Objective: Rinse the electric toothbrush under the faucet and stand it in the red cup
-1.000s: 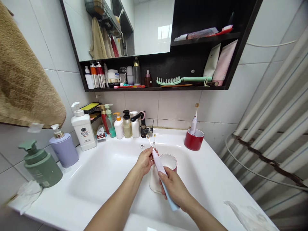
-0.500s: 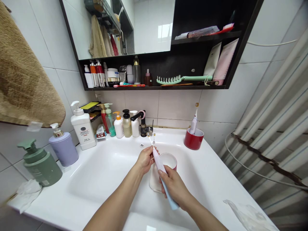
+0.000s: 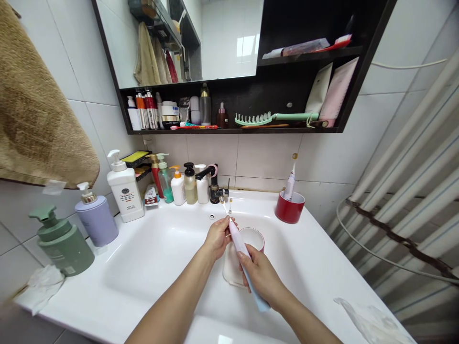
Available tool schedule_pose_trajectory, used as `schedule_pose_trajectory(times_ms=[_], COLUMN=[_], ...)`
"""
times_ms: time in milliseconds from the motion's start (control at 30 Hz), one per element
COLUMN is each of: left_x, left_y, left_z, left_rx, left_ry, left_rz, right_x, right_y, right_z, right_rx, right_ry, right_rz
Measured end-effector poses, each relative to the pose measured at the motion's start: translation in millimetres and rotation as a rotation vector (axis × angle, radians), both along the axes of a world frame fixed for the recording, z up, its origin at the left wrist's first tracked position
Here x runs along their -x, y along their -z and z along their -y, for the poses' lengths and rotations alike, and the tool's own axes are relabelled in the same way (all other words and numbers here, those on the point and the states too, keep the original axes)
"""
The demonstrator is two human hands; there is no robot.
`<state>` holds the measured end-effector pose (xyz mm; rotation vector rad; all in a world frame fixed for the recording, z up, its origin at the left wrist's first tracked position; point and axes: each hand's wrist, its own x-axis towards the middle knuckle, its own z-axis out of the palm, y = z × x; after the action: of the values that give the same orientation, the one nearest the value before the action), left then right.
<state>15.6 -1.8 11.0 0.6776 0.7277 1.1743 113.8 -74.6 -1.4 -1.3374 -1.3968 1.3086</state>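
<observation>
My right hand (image 3: 258,272) is wrapped round the handle of an electric toothbrush (image 3: 238,241), pink above and light blue at its lower end. The fingers of my left hand (image 3: 218,237) pinch the toothbrush near its neck, below the brush head. Beneath my hands, a cup (image 3: 255,237) with a white inside and red outside stands in the white sink (image 3: 150,258). Next to it lies a whitish tray (image 3: 231,274), partly hidden by my hands. Beyond the brush tip, a small brush head (image 3: 230,205) stands by the black faucet (image 3: 214,184).
A red holder (image 3: 289,210) with another toothbrush (image 3: 290,184) stands at the back right. Pump bottles (image 3: 126,193) line the left and back edges. Above hangs a dark cabinet (image 3: 229,131). Crumpled plastic (image 3: 369,320) lies at the front right, tissue (image 3: 45,286) at the left.
The whole view has shifted very slightly. Both hands keep nearly the same hold on the toothbrush, and nothing else has visibly moved.
</observation>
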Motion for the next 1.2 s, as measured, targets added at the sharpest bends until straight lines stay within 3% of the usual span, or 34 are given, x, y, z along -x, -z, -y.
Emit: schedule_pose_trajectory(times_ms=[167,467,767,1000,1200], left_x=[-0.3,-2.6,-2.8,-2.4,-3.8], left_y=[3.6,1.7,0.7,1.4,2.4], left_z=[-1.5,0.3,1.4,0.3,1.5], left_rx=[-0.040,-0.063,-0.046,-0.041,-0.035], left_ry=[-0.008,0.037,0.001,0.045,-0.039], left_rz=[-0.035,0.028,-0.015,0.041,-0.059], right_x=[2.0,4.6,2.9,5.0,1.0], right_y=[0.9,-4.8,-0.3,-5.7,-2.4], right_z=[-0.2,5.9,1.1,5.3,1.1], right_rx=[-0.010,0.114,-0.032,0.122,-0.031], right_ry=[0.013,-0.047,0.031,-0.033,0.024], right_rz=[0.030,-0.182,0.021,-0.148,0.017])
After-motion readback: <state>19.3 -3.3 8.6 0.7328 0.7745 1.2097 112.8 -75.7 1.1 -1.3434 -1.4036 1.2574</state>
